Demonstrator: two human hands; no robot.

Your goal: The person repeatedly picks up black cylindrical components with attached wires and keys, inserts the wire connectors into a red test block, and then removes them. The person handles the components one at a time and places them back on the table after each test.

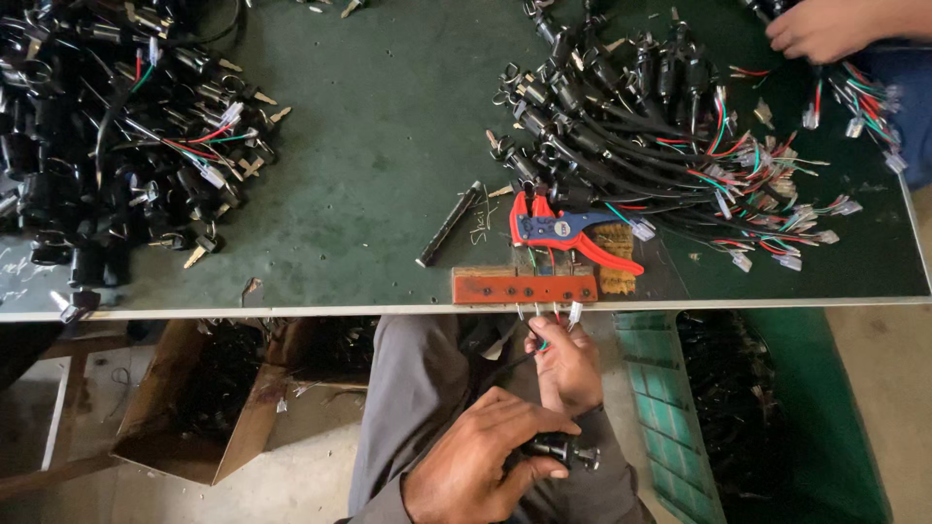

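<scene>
Fingers of left hand wrapped round a black switch, lower centre of frame; right hand pinches its wires at the red jig on the table edge. Risk: a loose pinch could let wires slip off the jig. Stripper lies just above.

An open brown cardboard box stands on the floor under the table's left part, its flaps spread, dark parts inside; a green plastic crate with a gridded rim stands under the right part, also filled with dark parts; no labels, signs or screens can be made out.
</scene>
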